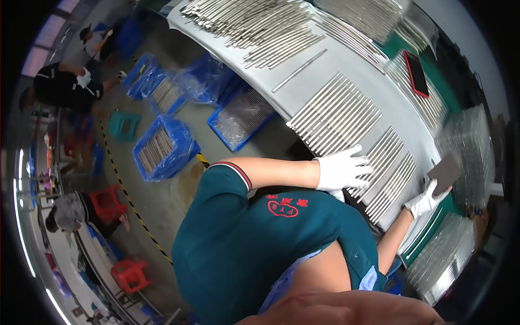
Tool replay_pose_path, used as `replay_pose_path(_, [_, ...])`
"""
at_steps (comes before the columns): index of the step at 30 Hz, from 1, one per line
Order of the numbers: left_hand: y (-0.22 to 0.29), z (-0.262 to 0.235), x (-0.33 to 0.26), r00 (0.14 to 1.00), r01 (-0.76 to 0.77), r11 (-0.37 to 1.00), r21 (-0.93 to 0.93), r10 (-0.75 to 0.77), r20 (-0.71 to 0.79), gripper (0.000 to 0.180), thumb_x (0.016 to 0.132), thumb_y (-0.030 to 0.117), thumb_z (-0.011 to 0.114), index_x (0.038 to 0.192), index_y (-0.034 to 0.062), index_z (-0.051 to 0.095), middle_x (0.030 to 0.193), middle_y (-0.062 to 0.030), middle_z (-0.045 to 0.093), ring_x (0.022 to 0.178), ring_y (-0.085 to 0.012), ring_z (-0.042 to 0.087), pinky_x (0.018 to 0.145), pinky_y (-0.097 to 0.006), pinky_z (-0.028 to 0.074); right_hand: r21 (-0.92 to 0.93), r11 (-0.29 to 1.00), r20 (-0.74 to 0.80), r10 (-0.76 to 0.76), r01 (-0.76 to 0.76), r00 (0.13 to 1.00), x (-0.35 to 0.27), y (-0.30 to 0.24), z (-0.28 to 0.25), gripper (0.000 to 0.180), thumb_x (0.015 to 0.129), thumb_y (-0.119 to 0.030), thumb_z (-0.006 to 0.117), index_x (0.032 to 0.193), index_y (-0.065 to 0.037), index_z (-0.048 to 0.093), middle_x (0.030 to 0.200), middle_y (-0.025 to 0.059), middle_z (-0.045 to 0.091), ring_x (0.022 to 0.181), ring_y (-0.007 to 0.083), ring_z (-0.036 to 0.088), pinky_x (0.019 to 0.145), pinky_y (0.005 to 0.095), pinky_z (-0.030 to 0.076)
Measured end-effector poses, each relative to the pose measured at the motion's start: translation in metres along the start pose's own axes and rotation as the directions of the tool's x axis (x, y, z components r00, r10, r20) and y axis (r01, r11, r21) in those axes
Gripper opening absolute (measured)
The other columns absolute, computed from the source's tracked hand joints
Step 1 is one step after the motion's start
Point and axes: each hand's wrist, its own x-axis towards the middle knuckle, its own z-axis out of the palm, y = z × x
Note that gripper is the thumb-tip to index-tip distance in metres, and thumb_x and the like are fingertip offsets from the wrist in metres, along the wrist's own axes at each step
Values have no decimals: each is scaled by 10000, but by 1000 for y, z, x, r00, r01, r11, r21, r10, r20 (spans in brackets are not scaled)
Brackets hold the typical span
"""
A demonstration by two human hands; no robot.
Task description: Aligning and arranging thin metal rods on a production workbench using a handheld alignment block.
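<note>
My left hand (344, 170), in a white glove, lies with its fingers apart over the near ends of the thin metal rods (338, 116), which are laid side by side on the table. In my right hand (424, 202), gloved in white with bare fingertips showing, is a flat dark grey-brown rectangular pad (445, 173), raised at the table's right side. Between the two hands lie smaller groups of metal rods (398, 181). A single rod (299, 70) rests apart, farther up the table.
A pale cloth-covered table (260, 76) carries a large rod pile (249, 27) at its far end. A red-edged phone (416, 74) lies on rods. Plastic-wrapped stacks (466, 154) stand at right. Blue crates (162, 149), stools (130, 275) and several people occupy the left.
</note>
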Motion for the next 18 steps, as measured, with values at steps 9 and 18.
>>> replay_pose_path(9, [-5,19,17,981,-87,993,77,99,-166,837,635,588,730,1331,153,562,1372,-174,513,1296,-362,461,1121,-592,254,209,975,-58,92,-78,994,4,-1,-5,671,895,-78,710,1466,6,369,1281,211,592,1011,228,623,893,370,572])
replay_pose_path(18, [12,37,51,961,-270,958,93,275,-43,507,835,351,557,1284,117,562,1323,-169,523,1212,-311,503,1041,-552,341,219,975,-17,-29,32,999,-7,-15,6,556,885,-119,694,1378,-21,457,1334,108,539,1208,216,504,1055,325,375])
